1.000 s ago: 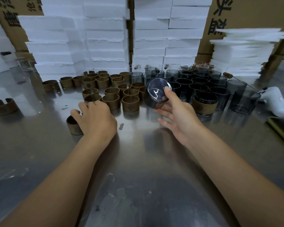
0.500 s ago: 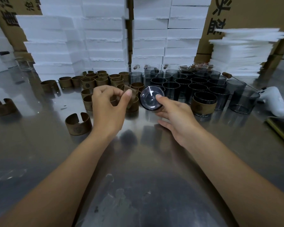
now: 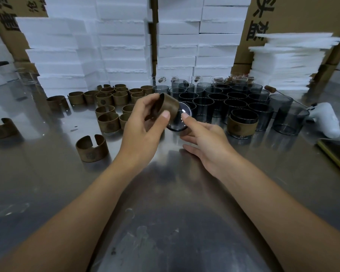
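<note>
The left hand (image 3: 143,124) pinches a brown sleeve (image 3: 168,107), now brought against the tipped glass (image 3: 180,119) at its 10 o'clock — half a second ago they were apart. The right hand (image 3: 206,142) grips the glass (base toward camera) over the bench (image 3: 175,193).

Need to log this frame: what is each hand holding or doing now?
Left hand: grips a brown sleeve.
Right hand: holds a dark glass cup, base toward the camera.
</note>
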The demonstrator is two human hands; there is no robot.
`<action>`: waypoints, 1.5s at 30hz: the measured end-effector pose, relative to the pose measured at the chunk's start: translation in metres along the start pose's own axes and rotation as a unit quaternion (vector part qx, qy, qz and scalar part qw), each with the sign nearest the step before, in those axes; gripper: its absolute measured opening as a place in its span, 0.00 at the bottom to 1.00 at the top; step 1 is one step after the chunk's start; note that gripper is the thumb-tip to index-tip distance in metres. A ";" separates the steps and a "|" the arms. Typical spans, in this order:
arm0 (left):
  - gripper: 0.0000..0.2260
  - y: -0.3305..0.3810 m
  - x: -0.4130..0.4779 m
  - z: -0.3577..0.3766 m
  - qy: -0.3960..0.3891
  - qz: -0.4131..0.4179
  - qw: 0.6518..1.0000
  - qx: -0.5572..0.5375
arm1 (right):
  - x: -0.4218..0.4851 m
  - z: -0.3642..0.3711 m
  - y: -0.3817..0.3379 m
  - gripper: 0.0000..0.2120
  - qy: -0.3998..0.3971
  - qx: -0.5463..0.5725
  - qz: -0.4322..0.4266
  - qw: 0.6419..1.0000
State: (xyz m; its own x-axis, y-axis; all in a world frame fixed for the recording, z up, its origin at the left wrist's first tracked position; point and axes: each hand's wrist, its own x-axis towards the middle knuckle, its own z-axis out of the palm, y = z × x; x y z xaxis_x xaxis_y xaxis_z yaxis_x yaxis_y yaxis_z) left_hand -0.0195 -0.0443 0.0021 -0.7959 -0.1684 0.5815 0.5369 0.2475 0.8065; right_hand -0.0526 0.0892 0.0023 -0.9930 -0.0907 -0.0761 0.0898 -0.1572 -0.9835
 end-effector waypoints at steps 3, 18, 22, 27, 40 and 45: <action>0.23 -0.002 0.000 0.001 -0.002 0.000 1.000 0.018 | -0.001 0.000 -0.001 0.13 -0.001 0.013 -0.010 1.000; 0.26 0.018 -0.008 0.012 0.027 0.051 0.998 0.018 | -0.006 -0.002 -0.012 0.09 -0.139 0.280 0.065 0.948; 0.26 0.015 -0.008 0.013 0.024 0.052 0.998 -0.002 | -0.005 -0.001 -0.011 0.14 -0.151 0.277 0.044 0.948; 0.25 0.012 -0.008 0.014 0.023 0.064 0.998 0.009 | -0.005 -0.001 -0.010 0.18 -0.158 0.249 0.034 0.955; 0.25 0.010 -0.009 0.013 0.013 0.035 0.999 0.036 | -0.007 0.001 -0.006 0.20 -0.178 0.210 0.020 0.961; 0.16 0.012 -0.007 0.011 -0.028 -0.002 0.998 -0.054 | -0.005 -0.001 -0.010 0.10 -0.163 0.234 0.011 0.959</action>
State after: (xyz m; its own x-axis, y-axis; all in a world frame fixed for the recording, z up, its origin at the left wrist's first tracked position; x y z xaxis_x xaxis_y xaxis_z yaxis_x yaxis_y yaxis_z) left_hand -0.0111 -0.0293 0.0067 -0.8105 -0.1147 0.5744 0.5590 0.1416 0.8170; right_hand -0.0486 0.0918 0.0122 -0.9205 -0.3892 0.0340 0.2107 -0.5680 -0.7956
